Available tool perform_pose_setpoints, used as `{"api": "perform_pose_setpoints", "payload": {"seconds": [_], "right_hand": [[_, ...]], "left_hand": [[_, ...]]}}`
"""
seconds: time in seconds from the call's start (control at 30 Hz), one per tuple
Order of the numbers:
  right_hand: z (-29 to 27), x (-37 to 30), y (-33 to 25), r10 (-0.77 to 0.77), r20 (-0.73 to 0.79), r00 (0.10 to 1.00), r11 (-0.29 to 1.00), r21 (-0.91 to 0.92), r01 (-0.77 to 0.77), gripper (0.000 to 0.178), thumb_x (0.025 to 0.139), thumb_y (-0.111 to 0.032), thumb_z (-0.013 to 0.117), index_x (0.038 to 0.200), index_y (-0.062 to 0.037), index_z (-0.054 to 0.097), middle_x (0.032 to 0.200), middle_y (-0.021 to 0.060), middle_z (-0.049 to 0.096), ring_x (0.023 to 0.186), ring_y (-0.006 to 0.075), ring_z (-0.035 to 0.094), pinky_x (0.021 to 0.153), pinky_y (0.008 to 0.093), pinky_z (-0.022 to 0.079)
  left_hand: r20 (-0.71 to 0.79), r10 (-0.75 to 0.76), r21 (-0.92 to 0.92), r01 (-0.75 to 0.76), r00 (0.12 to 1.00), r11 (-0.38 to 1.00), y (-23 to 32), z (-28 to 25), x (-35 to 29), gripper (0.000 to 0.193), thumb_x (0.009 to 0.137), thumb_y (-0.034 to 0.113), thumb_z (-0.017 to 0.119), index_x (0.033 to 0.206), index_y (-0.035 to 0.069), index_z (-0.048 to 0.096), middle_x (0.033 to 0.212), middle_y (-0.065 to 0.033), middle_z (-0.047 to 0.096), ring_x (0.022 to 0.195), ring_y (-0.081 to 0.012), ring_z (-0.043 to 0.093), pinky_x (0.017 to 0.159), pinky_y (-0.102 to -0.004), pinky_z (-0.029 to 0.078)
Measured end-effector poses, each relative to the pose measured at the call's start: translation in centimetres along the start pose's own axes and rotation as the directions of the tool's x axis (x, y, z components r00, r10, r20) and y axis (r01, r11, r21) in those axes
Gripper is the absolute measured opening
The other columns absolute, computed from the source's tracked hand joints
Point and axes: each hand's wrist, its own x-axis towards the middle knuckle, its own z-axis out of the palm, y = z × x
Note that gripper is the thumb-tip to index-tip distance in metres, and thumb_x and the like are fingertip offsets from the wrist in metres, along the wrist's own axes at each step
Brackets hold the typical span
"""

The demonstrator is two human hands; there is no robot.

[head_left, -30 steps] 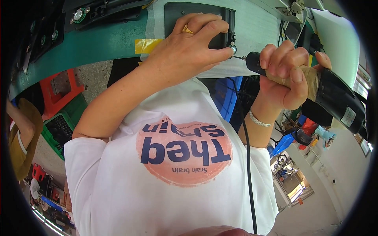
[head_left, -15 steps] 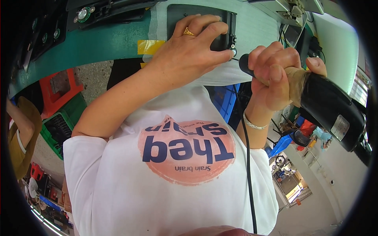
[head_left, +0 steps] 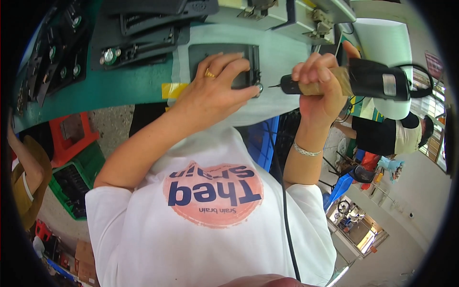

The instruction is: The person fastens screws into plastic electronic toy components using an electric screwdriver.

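A flat black plastic panel [head_left: 241,80] lies on a pale sheet on the workbench. My left hand [head_left: 213,93], with a gold ring, rests over it, fingers bent across the panel. Its thumb presses at a small round silver part [head_left: 259,89] by the panel's right end. My right hand [head_left: 325,79] is wrapped round the tape-bound grip of a black electric screwdriver [head_left: 380,80]. The tool lies nearly level, its thin bit pointing left toward the silver part, a short gap away. The underside of the panel is hidden.
Similar black panels [head_left: 143,50] are stacked at the far left of the green bench [head_left: 119,88]. Grey machinery [head_left: 287,21] stands at the back. A red stool [head_left: 71,136] and green crate [head_left: 71,182] are left below. Other people [head_left: 33,167] appear at both sides.
The screwdriver has swung from a downward slant to nearly level, its bit now visible. Both hands and the panel appear lower and further left in view. More of the bench shows.
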Motion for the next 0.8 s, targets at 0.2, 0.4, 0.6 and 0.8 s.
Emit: {"api": "perform_pose_setpoints", "payload": {"seconds": [0.2,0.4,0.6,0.8], "right_hand": [[-4.3,5.1,-2.6,-0.412,-0.156,0.898,0.909,-0.011,0.416,0.062,0.089,0.002,0.062,0.144,-0.0071,0.035,0.077,0.0096,0.058,0.066,0.0205,0.059,0.063,0.0416,0.057],[-5.3,8.7,-2.0,-0.509,-0.24,0.827,0.854,-0.017,0.52,0.062,0.086,0.01,0.061,0.141,-0.0007,0.035,0.071,0.0116,0.061,0.056,0.02,0.062,0.058,0.0392,0.06],[-5.1,9.2,-0.5,-0.533,-0.193,0.824,0.846,-0.109,0.521,0.033,0.086,0.005,0.064,0.116,-0.0005,0.049,0.072,0.011,0.062,0.059,0.0202,0.062,0.062,0.0411,0.059],[-7.4,10.2,0.3,-0.52,-0.155,0.84,0.854,-0.118,0.507,0.026,0.088,0.002,0.063,0.113,-0.0028,0.057,0.073,0.0107,0.062,0.062,0.0217,0.062,0.064,0.0431,0.059]], "left_hand": [[0.039,0.014,0.01,-0.014,0.999,1.0,0.3,-0.4,0.2,0.04,0.072,0.017,0.085,0.111,0.021,0.078,0.131,-0.0091,0.053,0.133,-0.0335,0.046,0.107,-0.0502,0.038],[0.08,0.016,0.037,-0.019,0.997,0.999,0.4,-0.8,0.2,0.039,0.073,0.018,0.084,0.111,0.021,0.078,0.131,-0.0099,0.052,0.133,-0.0343,0.048,0.109,-0.0483,0.036],[0.094,0.01,0.036,-0.014,0.996,0.999,0.3,-0.9,0.4,0.039,0.074,0.017,0.084,0.112,0.021,0.078,0.13,-0.0105,0.052,0.133,-0.0347,0.049,0.109,-0.0471,0.036],[0.093,0.012,0.033,-0.015,0.996,0.999,0.3,-0.9,0.6,0.04,0.073,0.017,0.085,0.112,0.02,0.078,0.13,-0.0104,0.053,0.132,-0.0348,0.049,0.109,-0.0469,0.037]]}}
